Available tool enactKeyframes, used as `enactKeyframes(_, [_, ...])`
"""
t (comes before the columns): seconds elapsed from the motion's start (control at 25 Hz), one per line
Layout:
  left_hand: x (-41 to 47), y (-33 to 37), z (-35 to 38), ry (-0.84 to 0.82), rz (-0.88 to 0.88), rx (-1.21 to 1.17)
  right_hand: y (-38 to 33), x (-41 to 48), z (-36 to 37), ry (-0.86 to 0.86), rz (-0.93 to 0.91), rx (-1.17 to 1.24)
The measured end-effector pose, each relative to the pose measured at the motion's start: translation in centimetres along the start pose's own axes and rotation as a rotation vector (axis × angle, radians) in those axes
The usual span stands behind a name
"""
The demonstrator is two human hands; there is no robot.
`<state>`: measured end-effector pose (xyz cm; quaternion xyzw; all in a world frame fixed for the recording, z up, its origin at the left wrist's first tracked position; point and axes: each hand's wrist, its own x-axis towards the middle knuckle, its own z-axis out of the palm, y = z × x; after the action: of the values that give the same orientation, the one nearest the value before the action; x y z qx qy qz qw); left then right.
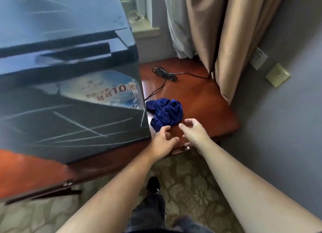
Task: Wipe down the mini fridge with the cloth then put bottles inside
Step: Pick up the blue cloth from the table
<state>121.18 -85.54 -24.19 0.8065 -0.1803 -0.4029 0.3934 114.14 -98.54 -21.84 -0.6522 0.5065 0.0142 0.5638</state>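
The black mini fridge [66,79] fills the left of the head view, door shut, a sticker on its front. It stands on a reddish wooden cabinet top [205,107]. A crumpled blue cloth [165,113] lies on that top just right of the fridge's lower corner. My left hand [163,141] is just below the cloth, fingers spread, thumb close to its lower edge. My right hand [193,131] is beside it with fingers apart, near the cloth's right lower edge. Neither hand holds anything. No bottles are in view.
A black power cord [165,74] lies coiled on the cabinet top behind the cloth. Beige curtains [226,41] hang at the back right, beside a grey wall [287,119] with wall sockets. Patterned carpet [183,180] lies below, with my leg and shoe over it.
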Motion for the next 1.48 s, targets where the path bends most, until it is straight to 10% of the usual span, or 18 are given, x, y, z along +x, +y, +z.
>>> enactKeyframes(0.68, [18.1,2.1,2.0,0.286,-0.376,0.203,-0.6,17.8,-0.4,-0.287,0.307,0.080])
enactKeyframes(1.12, [13.1,6.3,2.1,0.361,0.014,-0.046,-3.3,15.1,-0.4,-0.316,0.232,0.437])
enactKeyframes(1.48, [2.8,9.3,-2.5,0.131,0.347,-0.117,-6.7,3.5,-0.7,0.105,-0.102,0.734])
